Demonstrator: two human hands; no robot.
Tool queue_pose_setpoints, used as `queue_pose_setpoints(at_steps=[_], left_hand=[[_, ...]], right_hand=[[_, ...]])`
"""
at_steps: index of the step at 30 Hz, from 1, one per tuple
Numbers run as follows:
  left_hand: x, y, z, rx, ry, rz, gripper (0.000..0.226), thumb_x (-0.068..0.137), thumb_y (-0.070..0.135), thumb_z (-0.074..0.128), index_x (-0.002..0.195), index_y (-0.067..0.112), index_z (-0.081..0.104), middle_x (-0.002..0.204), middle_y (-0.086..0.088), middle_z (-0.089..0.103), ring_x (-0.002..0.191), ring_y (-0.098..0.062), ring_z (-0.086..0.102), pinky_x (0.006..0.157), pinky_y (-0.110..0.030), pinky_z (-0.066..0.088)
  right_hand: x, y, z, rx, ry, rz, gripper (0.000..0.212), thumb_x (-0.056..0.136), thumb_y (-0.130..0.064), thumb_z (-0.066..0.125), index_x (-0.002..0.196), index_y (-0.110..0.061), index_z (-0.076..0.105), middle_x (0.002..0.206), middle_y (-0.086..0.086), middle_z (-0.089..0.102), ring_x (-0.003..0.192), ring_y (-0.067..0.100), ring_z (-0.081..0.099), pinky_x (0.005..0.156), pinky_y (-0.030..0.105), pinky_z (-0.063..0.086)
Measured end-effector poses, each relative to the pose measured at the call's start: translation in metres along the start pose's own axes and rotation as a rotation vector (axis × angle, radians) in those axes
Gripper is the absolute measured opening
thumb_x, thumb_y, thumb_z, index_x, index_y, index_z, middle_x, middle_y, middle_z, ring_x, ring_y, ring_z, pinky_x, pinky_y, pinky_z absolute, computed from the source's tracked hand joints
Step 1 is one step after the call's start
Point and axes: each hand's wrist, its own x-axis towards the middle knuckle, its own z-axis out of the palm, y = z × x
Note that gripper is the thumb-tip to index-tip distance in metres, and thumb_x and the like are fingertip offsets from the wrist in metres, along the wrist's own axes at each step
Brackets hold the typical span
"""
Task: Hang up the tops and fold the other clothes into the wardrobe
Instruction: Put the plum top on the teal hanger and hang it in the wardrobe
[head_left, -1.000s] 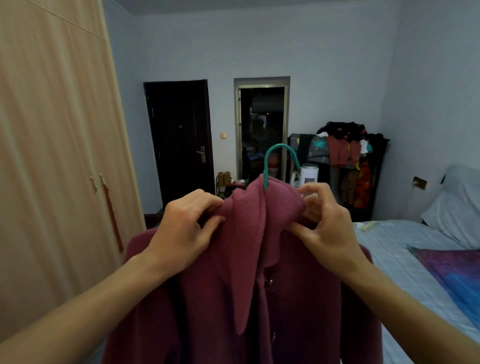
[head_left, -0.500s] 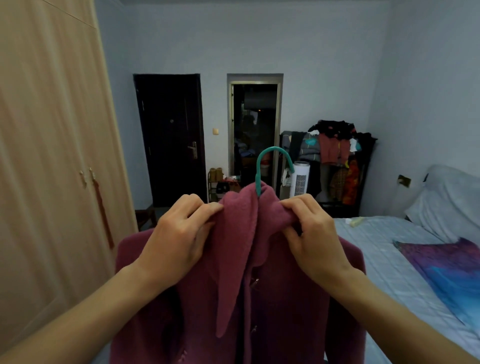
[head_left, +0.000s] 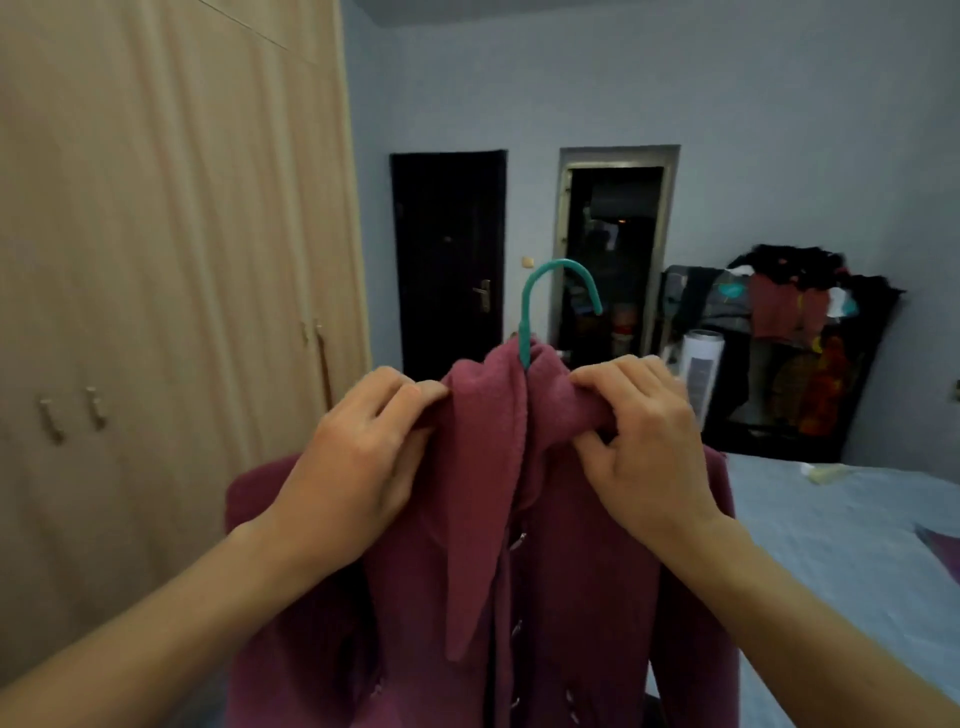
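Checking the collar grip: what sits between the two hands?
Head view: the maroon collar and teal hanger hook lie between left hand and right hand.

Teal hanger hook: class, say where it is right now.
In the head view, the teal hanger hook sticks up centre frame from the collar of the maroon coat, between the left hand and the right hand, right of the wardrobe.

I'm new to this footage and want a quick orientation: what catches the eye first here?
A maroon coat on a teal hanger fills the centre foreground, its collar gripped by the left hand and the right hand on either side of the hook. A tall, closed wooden wardrobe covers the left, and a rack heaped with clothes stands by the far wall on the right, beyond the bed.
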Motion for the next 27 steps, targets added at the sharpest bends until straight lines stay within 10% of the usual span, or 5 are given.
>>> queue_pose_setpoints(at_steps=[8, 15, 27], left_hand=[[-0.062, 0.047, -0.064, 0.184, 0.027, -0.331, 0.037, 0.079, -0.009, 0.07, 0.113, 0.006, 0.067, 0.098, -0.006, 0.062, 0.088, -0.02, 0.061, 0.082, -0.017, 0.041], [-0.114, 0.059, -0.126, 0.282, 0.067, -0.49, 0.038, 0.077, -0.004, 0.072, 0.112, 0.012, 0.068, 0.097, -0.001, 0.063, 0.087, -0.02, 0.063, 0.078, -0.03, 0.049], [-0.217, 0.045, -0.239, 0.177, 0.142, -0.708, 0.036, 0.078, 0.0, 0.073, 0.106, 0.021, 0.066, 0.096, 0.009, 0.058, 0.077, -0.002, 0.051, 0.074, -0.025, 0.048]], right_hand=[[-0.025, -0.088, -0.005, 0.352, -0.284, 0.138, 0.056, 0.082, 0.002, 0.06, 0.135, -0.014, 0.057, 0.119, 0.002, 0.057, 0.1, 0.016, 0.059, 0.095, 0.022, 0.046], [-0.036, -0.182, 0.006, 0.576, -0.526, 0.248, 0.093, 0.065, -0.074, 0.063, 0.143, -0.031, 0.039, 0.13, -0.003, 0.044, 0.12, 0.014, 0.049, 0.104, 0.029, 0.04], [-0.061, -0.348, 0.065, 0.621, -0.518, 0.174, 0.063, 0.075, -0.008, 0.08, 0.125, -0.028, 0.046, 0.123, 0.003, 0.04, 0.114, 0.024, 0.051, 0.102, 0.033, 0.046]])
